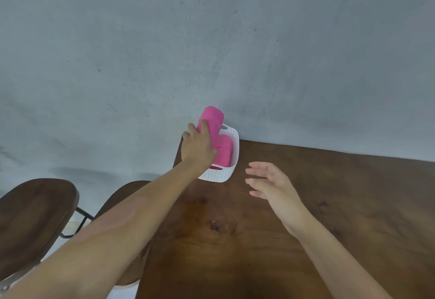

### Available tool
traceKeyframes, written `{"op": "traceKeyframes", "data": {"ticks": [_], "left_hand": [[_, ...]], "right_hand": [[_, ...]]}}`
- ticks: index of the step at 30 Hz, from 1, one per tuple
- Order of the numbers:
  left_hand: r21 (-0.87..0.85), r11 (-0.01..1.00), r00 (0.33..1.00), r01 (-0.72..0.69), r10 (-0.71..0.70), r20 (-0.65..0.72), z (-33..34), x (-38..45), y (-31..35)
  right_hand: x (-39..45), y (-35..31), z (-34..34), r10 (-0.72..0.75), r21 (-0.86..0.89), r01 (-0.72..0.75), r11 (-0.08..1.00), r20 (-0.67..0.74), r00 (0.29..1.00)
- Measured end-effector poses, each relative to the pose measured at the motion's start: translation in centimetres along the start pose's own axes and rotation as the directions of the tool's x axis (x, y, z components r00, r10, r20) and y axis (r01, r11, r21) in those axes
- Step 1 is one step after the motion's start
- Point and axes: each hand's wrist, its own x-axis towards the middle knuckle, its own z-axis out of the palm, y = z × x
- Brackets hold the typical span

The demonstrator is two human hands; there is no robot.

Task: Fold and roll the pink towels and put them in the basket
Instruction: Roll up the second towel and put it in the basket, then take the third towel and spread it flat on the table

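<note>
Pink rolled towel (213, 120) is held upright by the left hand (197, 148), whose grip is curled round its lower part; its top end is raised above the rim of the white basket (226, 171), at the basket's far left side; a second rolled pink towel (224, 150) is seen lying inside the basket, just beside the held one. The basket is set on the brown wooden table (329, 204), at its far left corner, close to the grey wall (211, 40); the right hand (270, 184) is held over the table, right of the basket and apart from it, its grip loose with the fingers spread and nothing held. Two dark wooden stools (35, 216) are seen at the left.
</note>
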Motion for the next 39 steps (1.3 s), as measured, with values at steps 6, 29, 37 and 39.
{"op": "traceKeyframes", "data": {"ticks": [6,29,37,39], "left_hand": [[0.301,0.953,0.988,-0.029,-0.017,0.152,2.8,1.8,1.1],[0.251,0.947,0.934,-0.200,0.106,0.342,1.3,-0.3,4.4],[-0.079,0.891,0.832,-0.448,0.447,0.328,3.9,-12.2,15.6],[-0.141,0.884,0.801,-0.447,0.465,0.378,5.1,-15.1,18.2]], "right_hand": [[-0.7,0.8,-1.0,0.035,-0.021,-0.036,0.999,-0.060,0.998],[-4.2,5.3,-5.8,0.207,0.027,-0.206,0.978,-0.210,0.956],[-9.5,9.8,-14.3,0.259,0.069,-0.250,0.966,-0.347,0.901],[-11.5,11.5,-16.9,0.274,0.074,-0.266,0.961,-0.373,0.887]]}}
